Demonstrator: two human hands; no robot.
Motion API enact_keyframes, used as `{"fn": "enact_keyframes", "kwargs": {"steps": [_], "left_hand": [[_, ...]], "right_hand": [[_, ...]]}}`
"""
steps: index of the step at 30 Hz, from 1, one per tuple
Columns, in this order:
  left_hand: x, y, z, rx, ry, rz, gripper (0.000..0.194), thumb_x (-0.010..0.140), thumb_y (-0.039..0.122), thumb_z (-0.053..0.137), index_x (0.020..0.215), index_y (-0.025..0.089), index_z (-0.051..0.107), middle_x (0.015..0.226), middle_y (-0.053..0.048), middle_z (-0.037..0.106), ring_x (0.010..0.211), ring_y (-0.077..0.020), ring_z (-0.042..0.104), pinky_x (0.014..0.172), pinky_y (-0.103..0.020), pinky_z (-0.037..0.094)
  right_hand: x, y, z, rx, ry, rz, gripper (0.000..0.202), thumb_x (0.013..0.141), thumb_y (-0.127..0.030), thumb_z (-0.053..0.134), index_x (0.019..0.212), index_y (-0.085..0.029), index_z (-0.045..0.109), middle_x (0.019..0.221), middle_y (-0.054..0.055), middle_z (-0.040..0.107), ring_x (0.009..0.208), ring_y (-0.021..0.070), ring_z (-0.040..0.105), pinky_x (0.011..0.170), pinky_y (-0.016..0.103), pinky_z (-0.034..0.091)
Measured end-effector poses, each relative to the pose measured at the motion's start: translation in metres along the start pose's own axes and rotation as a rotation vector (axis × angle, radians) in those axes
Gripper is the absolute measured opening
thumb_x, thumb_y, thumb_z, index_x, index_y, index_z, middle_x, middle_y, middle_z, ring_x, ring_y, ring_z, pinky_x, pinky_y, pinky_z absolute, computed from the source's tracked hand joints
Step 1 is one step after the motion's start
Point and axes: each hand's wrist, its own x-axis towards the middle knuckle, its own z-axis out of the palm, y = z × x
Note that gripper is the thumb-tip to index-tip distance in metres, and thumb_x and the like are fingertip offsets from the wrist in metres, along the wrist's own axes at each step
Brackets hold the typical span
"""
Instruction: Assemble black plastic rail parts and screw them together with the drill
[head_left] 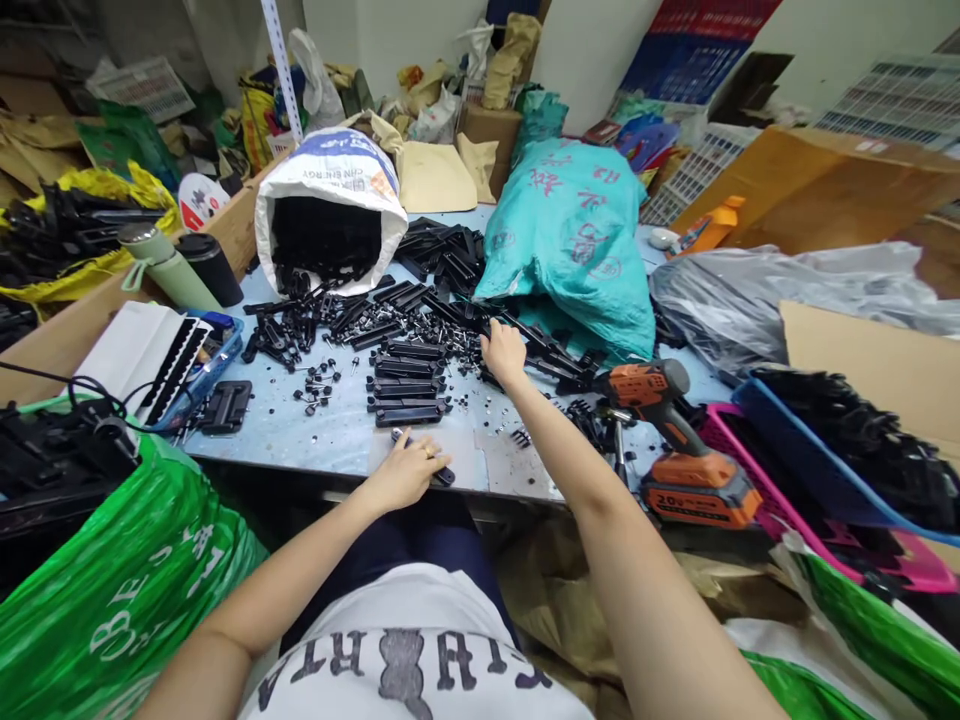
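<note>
My left hand (409, 470) rests at the table's front edge, its fingers closed over a black plastic bar (445, 476) whose ends stick out on both sides. Just beyond it lies a row of similar black plastic bars (407, 384), side by side. My right hand (504, 350) reaches forward to the heap of black parts (442, 260) and small screws (427, 328), in front of the teal sack (577, 240). Its fingers are bent together at the parts; what they pinch, if anything, is hidden.
An orange cordless drill (675, 440) stands to the right, beside pink (847, 560) and blue (825, 450) baskets of black parts. A white sack (330, 190) lies open at the back. On the left are a blue basket (217, 370), a green bottle (169, 265) and a green bag (150, 570).
</note>
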Motion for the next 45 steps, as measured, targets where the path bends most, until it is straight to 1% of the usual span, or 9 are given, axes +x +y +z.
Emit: {"fn": "enact_keyframes", "kwargs": {"steps": [4,8,10,14,16,23,32,37,45], "left_hand": [[0.020,-0.009,-0.005,0.170,-0.148,-0.044,0.049,0.081,0.000,0.036,0.126,0.016,0.048,0.097,-0.010,0.059,0.095,-0.0206,0.055,0.086,-0.036,0.043],[0.031,-0.029,-0.005,0.227,-0.121,-0.198,0.052,0.077,-0.001,0.042,0.126,0.015,0.048,0.099,-0.013,0.058,0.092,-0.0230,0.055,0.077,-0.033,0.045],[0.031,-0.039,-0.004,0.219,-0.118,-0.194,0.055,0.074,-0.001,0.044,0.127,0.016,0.047,0.100,-0.013,0.058,0.093,-0.0232,0.055,0.078,-0.033,0.044],[0.021,-0.044,0.000,0.169,-0.095,-0.196,0.051,0.078,0.004,0.045,0.128,0.017,0.046,0.101,-0.012,0.058,0.094,-0.0234,0.053,0.079,-0.034,0.042],[0.017,-0.039,0.000,0.128,-0.076,-0.197,0.043,0.084,0.014,0.043,0.127,0.017,0.046,0.104,-0.012,0.057,0.096,-0.0241,0.052,0.080,-0.035,0.041],[0.018,-0.028,-0.006,0.021,-0.057,-0.174,0.062,0.072,0.063,0.056,0.114,0.018,0.050,0.102,-0.010,0.055,0.096,-0.0266,0.051,0.080,-0.037,0.041],[0.005,-0.038,0.006,-0.008,0.145,-0.136,0.042,0.076,0.046,0.061,0.104,0.016,0.051,0.095,-0.009,0.059,0.091,-0.0248,0.057,0.074,-0.035,0.045],[0.014,-0.037,-0.004,-0.117,0.149,-0.093,0.050,0.071,0.051,0.066,0.106,0.017,0.055,0.098,-0.009,0.061,0.093,-0.0241,0.057,0.078,-0.035,0.047],[0.059,-0.119,-0.064,-0.202,0.502,-0.456,0.034,0.088,0.038,0.050,0.110,0.013,0.054,0.107,-0.008,0.057,0.092,-0.0169,0.057,0.081,-0.038,0.049]], "right_hand": [[0.036,0.002,-0.001,-0.225,-0.153,0.108,0.035,0.090,-0.016,0.040,0.125,-0.010,0.045,0.108,0.019,0.058,0.103,0.0252,0.052,0.083,0.037,0.040],[0.018,0.004,-0.009,-0.213,-0.141,0.094,0.031,0.093,-0.024,0.037,0.117,-0.009,0.049,0.107,0.020,0.059,0.095,0.0254,0.056,0.074,0.033,0.042],[-0.010,0.010,-0.019,-0.149,-0.166,-0.059,0.036,0.093,-0.036,0.039,0.118,-0.012,0.049,0.105,0.017,0.061,0.090,0.0242,0.057,0.072,0.032,0.041],[-0.090,0.021,-0.030,0.087,-0.420,-0.690,0.034,0.092,-0.044,0.041,0.112,-0.021,0.055,0.101,0.008,0.063,0.086,0.0172,0.058,0.069,0.024,0.040],[-0.127,0.021,-0.025,0.062,-0.504,-0.799,0.034,0.091,-0.046,0.041,0.108,-0.021,0.058,0.096,0.007,0.063,0.083,0.0155,0.059,0.064,0.023,0.038],[-0.169,-0.003,-0.001,-0.138,-0.486,-0.690,0.040,0.093,-0.050,0.032,0.101,-0.020,0.058,0.088,0.006,0.061,0.077,0.0158,0.058,0.059,0.024,0.031],[-0.169,-0.027,-0.022,-0.244,-0.342,-0.683,0.035,0.095,-0.043,0.029,0.105,-0.021,0.054,0.093,0.010,0.059,0.083,0.0203,0.054,0.067,0.030,0.032],[-0.160,-0.013,-0.014,-0.203,-0.388,-0.703,0.035,0.093,-0.046,0.034,0.100,-0.020,0.057,0.089,0.008,0.060,0.080,0.0178,0.055,0.065,0.027,0.032],[-0.153,0.025,0.010,-0.017,-0.318,-0.643,0.039,0.094,-0.045,0.035,0.101,-0.017,0.061,0.092,0.008,0.063,0.089,0.0181,0.055,0.076,0.029,0.035]]}}
